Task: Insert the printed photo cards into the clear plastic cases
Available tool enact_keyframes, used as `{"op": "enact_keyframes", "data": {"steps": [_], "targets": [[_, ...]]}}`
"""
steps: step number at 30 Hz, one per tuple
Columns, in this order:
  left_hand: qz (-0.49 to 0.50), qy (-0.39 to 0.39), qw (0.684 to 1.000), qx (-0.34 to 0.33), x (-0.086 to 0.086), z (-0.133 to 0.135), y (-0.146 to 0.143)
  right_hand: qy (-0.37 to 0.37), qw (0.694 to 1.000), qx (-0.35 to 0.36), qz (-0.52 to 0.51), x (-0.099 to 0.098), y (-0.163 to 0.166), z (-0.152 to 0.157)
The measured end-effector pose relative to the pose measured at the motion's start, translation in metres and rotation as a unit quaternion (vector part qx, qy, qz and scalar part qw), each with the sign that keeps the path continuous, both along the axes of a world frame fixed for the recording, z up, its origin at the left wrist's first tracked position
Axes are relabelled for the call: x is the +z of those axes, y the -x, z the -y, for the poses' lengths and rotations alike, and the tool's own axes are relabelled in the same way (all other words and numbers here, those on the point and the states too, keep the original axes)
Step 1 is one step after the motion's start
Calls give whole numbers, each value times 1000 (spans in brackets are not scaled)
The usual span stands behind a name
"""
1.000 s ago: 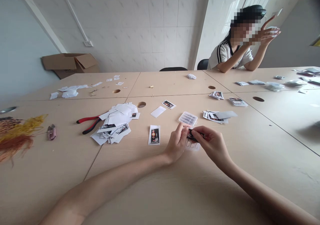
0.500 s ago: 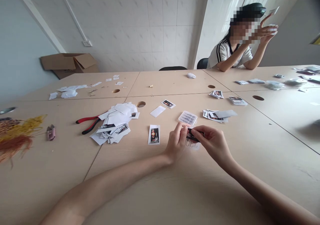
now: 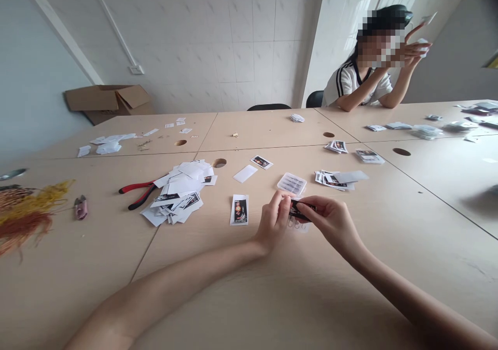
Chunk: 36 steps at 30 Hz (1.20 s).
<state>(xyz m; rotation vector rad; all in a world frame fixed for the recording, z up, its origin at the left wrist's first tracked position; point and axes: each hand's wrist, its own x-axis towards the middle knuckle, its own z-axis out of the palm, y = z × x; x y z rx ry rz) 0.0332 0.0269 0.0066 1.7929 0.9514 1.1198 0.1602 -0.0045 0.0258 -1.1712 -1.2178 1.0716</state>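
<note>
A small black printed label [image 3: 296, 208] is pinched at its left end by my left hand [image 3: 272, 218] and at its right side by my right hand [image 3: 335, 218]. Both hands are closed, and the fingers cover much of the label. Just beneath them is a clear plastic case [image 3: 301, 227] with fish hooks showing in it, mostly hidden. Beyond my fingertips lies a second clear compartment box [image 3: 291, 183] with dark hook-like pieces inside. To the left of my left hand, a white-bordered label [image 3: 239, 210] lies face up on the table.
A heap of labels [image 3: 182, 186] partly covers red-and-black pliers [image 3: 142, 194] on the left. Pink thread snips [image 3: 81, 208] lie near yellow and orange cords [image 3: 37, 205]. More labels [image 3: 334, 180] are stacked right. Across the table [image 3: 241, 288], a person [image 3: 361, 85] holds small pieces.
The label between my fingers has tilted and shifted very slightly. Both hands stay almost in place, and the objects on the table lie as before.
</note>
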Motion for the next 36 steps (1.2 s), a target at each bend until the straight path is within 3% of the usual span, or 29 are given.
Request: {"op": "enact_keyframes", "data": {"steps": [7, 16, 22, 36], "targets": [[-7, -22, 1000, 13, 0, 2, -1, 14, 999, 41, -6, -1, -5, -1], [-12, -26, 999, 15, 0, 2, 0, -19, 997, 19, 77, 1, -7, -2], [6, -3, 1000, 12, 0, 1, -1, -69, 985, -52, 152, -2, -5, -1], [43, 20, 999, 23, 1, 1, -2, -77, 988, -73, 114, 1, -6, -1]]}}
